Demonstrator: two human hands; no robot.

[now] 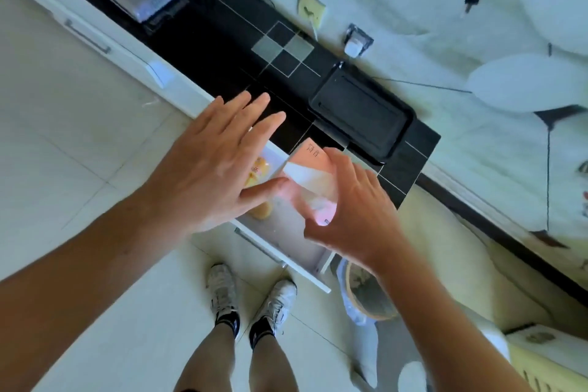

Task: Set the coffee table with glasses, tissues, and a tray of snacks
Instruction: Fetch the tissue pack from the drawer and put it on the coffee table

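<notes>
The left hand (pixel 210 165) hovers flat with fingers spread over the open white drawer (pixel 286 251), holding nothing. Beside it the right hand (pixel 353 216) grips a pink-and-white tissue pack (pixel 313 175) between thumb and fingers, above the drawer's inner end by the cabinet's front edge. Yellow snack packets (pixel 259 173) lie in the drawer under the left hand. On the black tiled cabinet top (pixel 222 51), a black tray (pixel 362 114) sits near its right end, just beyond the tissue pack.
</notes>
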